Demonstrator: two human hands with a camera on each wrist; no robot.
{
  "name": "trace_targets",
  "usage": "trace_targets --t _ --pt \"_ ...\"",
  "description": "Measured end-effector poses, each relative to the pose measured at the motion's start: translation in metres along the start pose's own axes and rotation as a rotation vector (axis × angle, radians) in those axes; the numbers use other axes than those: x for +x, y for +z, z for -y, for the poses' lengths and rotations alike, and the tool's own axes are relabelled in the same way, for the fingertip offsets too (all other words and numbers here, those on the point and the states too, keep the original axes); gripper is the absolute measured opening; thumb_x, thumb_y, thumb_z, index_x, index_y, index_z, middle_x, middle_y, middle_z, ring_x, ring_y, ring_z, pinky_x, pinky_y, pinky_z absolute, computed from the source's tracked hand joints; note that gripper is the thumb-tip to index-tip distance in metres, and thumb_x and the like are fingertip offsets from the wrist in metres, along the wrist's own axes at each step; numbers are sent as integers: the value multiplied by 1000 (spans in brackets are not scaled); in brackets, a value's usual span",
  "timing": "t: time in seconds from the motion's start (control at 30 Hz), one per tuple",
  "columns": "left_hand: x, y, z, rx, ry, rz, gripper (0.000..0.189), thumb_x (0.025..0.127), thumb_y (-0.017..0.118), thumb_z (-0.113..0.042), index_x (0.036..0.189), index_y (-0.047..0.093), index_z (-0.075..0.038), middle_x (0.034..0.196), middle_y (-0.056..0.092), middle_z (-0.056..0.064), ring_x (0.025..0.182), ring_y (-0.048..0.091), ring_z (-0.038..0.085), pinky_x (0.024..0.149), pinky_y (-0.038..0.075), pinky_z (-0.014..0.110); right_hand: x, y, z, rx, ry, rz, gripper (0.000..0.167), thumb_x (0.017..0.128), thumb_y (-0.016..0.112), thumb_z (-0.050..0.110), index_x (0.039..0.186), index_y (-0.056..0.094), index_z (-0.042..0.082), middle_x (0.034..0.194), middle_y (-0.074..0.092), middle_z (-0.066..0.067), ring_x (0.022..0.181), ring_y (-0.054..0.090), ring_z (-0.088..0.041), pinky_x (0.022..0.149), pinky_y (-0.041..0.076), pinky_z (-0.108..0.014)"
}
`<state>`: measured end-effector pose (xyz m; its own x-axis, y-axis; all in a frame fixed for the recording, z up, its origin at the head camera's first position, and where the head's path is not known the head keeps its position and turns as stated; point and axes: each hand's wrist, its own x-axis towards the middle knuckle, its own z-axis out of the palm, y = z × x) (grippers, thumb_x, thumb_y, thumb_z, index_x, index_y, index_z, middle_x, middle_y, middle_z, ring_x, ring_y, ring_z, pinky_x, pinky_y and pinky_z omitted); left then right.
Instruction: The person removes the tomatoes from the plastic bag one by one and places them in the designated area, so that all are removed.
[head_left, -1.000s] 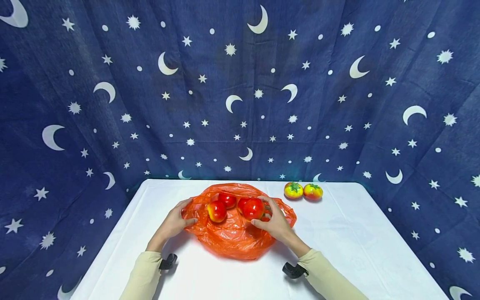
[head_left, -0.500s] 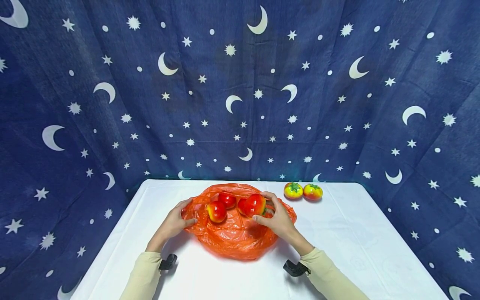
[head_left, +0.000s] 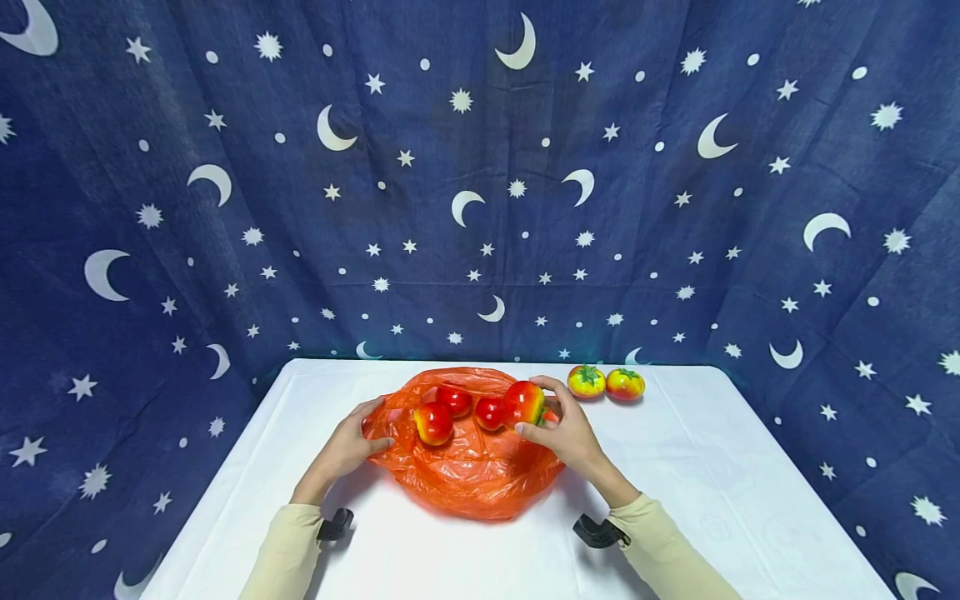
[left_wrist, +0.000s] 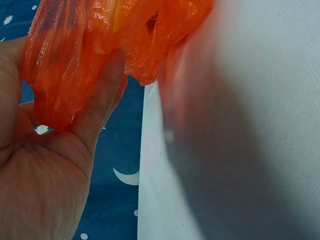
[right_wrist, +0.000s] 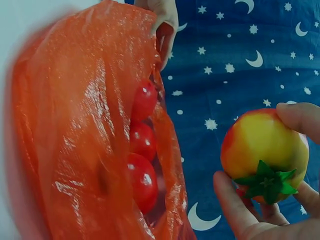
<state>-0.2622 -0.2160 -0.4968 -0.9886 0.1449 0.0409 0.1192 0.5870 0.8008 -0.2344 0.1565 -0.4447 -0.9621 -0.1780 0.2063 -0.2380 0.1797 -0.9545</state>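
An orange plastic bag [head_left: 465,483] lies with its mouth spread at the middle of the table. My left hand [head_left: 343,446] holds the bag's left edge; the left wrist view shows the thin plastic [left_wrist: 70,65] between thumb and fingers. In my right hand [head_left: 576,432] is a red and yellow tomato [head_left: 522,403], gripped over the bag's right side. Its green leafy top [right_wrist: 268,182] faces the right wrist camera. Inside the bag's mouth sit a tomato [head_left: 433,423] at the left, one [head_left: 454,402] behind it and another [head_left: 490,413] beside the held one.
Two more tomatoes, one [head_left: 587,381] next to the other [head_left: 626,384], stand near the table's back edge, right of the bag. A white cloth [head_left: 720,483] covers the table. Behind hangs a dark blue curtain [head_left: 420,217] with moons and stars.
My right hand has moved a little to the right with its tomato, turning it so more yellow shows and uncovering more of the tomato beside it. The left hand stays at the bag's edge.
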Motion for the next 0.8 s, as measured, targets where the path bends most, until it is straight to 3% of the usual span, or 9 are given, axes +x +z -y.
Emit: trace_targets --t 0.37,0.57,0.63,0.8 --pt "1 0 1 -16 -9 -1 80 80 76 -11 151 37 -5 154 37 20 143 34 43 119 22 61 4 -21 11 -48 -34 9 74 78 79 5 141 43 17 135 54 -17 117 59 -29 94 55 -26" --pt "0 0 1 -10 9 -3 80 80 75 -11 150 37 -4 154 38 21 142 35 44 117 25 62 5 -36 17 -158 -47 -26 74 79 80 11 143 44 17 140 50 -15 127 53 -35 106 48 -49" --pt "0 0 1 -18 9 -2 80 80 75 -11 150 37 -4 154 38 21 142 35 44 118 25 62 5 -41 17 -172 -47 -34 75 79 80 12 144 43 17 141 50 -15 129 52 -34 109 44 -51" --pt "1 0 2 -28 0 2 79 80 74 -10 150 38 -6 154 38 20 143 35 43 118 24 61 4 -52 17 -167 -29 -44 78 80 81 14 145 40 16 140 51 -16 126 53 -29 102 49 -25"
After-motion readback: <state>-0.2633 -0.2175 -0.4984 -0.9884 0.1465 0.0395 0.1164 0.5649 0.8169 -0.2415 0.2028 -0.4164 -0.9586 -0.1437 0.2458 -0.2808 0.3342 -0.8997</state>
